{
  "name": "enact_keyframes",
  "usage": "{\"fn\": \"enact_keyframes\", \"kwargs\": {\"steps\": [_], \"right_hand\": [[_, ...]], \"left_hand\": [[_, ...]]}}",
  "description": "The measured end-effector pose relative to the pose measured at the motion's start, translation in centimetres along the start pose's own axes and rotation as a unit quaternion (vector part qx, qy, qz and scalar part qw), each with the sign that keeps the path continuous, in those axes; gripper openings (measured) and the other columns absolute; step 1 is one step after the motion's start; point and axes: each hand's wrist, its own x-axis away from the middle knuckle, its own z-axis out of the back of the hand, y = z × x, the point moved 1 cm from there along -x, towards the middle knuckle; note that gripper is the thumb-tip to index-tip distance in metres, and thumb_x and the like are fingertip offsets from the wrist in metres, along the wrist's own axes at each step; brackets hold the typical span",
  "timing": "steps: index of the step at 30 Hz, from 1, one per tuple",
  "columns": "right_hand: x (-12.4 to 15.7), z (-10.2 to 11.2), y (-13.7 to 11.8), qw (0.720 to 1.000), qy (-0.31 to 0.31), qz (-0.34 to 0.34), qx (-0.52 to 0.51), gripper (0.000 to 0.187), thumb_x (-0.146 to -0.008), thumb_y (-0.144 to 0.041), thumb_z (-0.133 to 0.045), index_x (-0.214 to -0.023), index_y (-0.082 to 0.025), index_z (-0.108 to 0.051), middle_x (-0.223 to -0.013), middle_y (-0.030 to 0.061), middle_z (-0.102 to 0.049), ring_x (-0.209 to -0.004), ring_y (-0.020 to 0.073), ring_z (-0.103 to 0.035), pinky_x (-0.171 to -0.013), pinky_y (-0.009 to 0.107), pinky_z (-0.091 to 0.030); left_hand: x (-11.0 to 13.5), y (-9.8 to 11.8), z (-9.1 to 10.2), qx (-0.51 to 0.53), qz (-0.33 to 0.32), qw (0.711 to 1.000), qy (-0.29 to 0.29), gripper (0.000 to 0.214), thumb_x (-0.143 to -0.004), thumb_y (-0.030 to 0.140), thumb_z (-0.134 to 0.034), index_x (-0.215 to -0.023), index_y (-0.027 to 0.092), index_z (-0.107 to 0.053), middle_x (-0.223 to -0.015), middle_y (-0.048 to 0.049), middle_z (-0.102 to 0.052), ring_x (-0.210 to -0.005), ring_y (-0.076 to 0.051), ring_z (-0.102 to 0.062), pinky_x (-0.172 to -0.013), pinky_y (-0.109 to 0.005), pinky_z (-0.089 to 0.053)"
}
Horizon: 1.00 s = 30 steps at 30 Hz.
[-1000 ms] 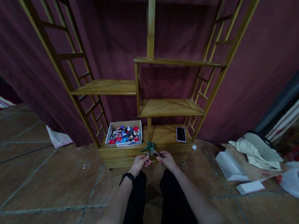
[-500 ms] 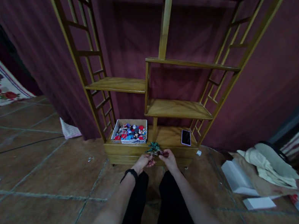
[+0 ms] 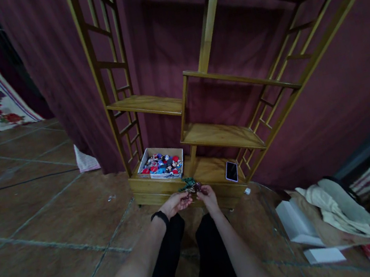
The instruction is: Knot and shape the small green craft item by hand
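Base board bare between box and phone; upright post rises between them. Open floor left of left hand; cloth pile well right of right hand.

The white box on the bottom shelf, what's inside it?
A heap of small things, red, blue and dark, fills the white box. Its floor is covered by them.
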Motion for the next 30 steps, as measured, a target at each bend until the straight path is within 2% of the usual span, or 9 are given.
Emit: {"fn": "enact_keyframes", "kwargs": {"steps": [5, 13, 22, 30], "right_hand": [[-0.3, 0.5, 0.2, 0.999, -0.01, 0.0, 0.04, 0.028, -0.057, -0.031, -0.065, -0.079, -0.018, -0.053, -0.075, -0.0005, -0.058, -0.065, 0.0117, -0.055, -0.05, 0.021, -0.049], [-0.9, 1.1, 1.2, 0.997, 0.0, -0.009, 0.071, 0.029, -0.06, -0.04, -0.062, -0.079, -0.019, -0.055, -0.073, -0.0002, -0.06, -0.058, 0.0118, -0.056, -0.048, 0.022, -0.047], [-1.2, 1.4, 1.0, 0.996, 0.017, -0.02, 0.084, 0.035, -0.063, -0.051, -0.059, -0.075, -0.018, -0.056, -0.063, -0.0009, -0.059, -0.055, 0.0114, -0.054, -0.044, 0.02, -0.045], [-1.4, 1.4, 1.2, 0.999, 0.024, -0.036, 0.025, 0.034, -0.063, -0.051, -0.06, -0.072, -0.018, -0.055, -0.065, 0.0003, -0.058, -0.053, 0.0112, -0.054, -0.045, 0.023, -0.049]], "left_hand": [[-0.2, 0.0, 0.0, -0.002, 0.013, 1.0, 0.01, 0.021, -0.07, 0.028, -0.063, -0.081, 0.011, -0.058, -0.066, -0.0061, -0.065, -0.055, -0.01, -0.059, -0.052, -0.018, -0.044], [-0.3, -0.1, -0.4, 0.011, 0.013, 1.0, 0.001, 0.025, -0.069, 0.03, -0.064, -0.083, 0.011, -0.058, -0.077, -0.0096, -0.067, -0.066, -0.013, -0.062, -0.06, -0.021, -0.047], [-0.9, -0.2, -0.3, 0.025, 0.049, 0.998, 0.002, 0.019, -0.071, 0.026, -0.062, -0.08, 0.01, -0.059, -0.063, -0.0054, -0.064, -0.052, -0.009, -0.058, -0.05, -0.017, -0.043], [-0.9, -0.3, -0.6, 0.006, 0.062, 0.998, -0.001, 0.02, -0.07, 0.026, -0.063, -0.079, 0.009, -0.06, -0.061, -0.0052, -0.064, -0.047, -0.008, -0.056, -0.049, -0.018, -0.043]]}}
